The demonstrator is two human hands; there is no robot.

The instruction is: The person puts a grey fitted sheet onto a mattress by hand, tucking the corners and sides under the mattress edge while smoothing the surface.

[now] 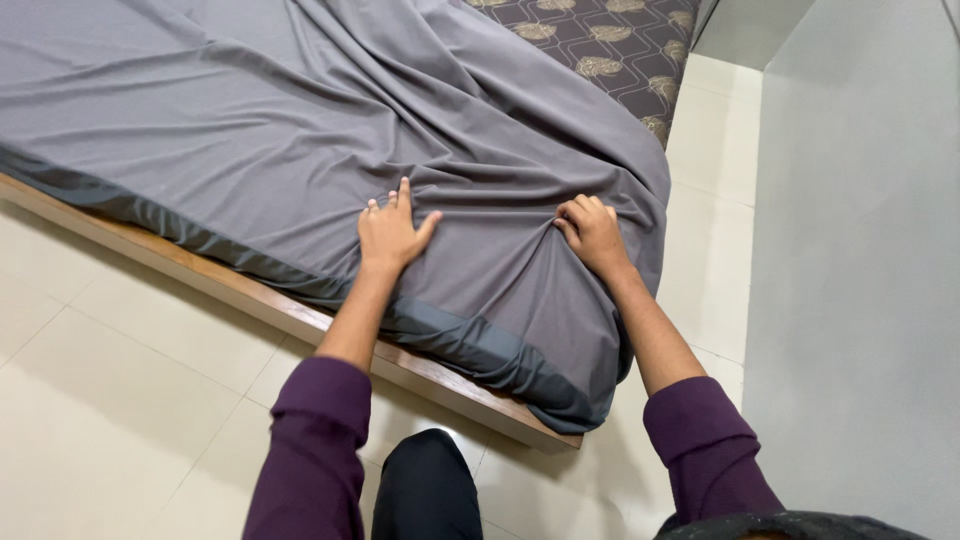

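Wooden bed frame (440, 385) carries a grey sheet (250, 130); left hand (390, 235) flat, right hand (592, 232) bunching it.

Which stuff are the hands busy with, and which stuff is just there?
In use:
grey sheet, spread over the bed
left hand, flat on the sheet
right hand, bunching a fold of the sheet

Just there:
patterned mattress, bare at the far corner
wooden bed frame
tiled floor
grey wall
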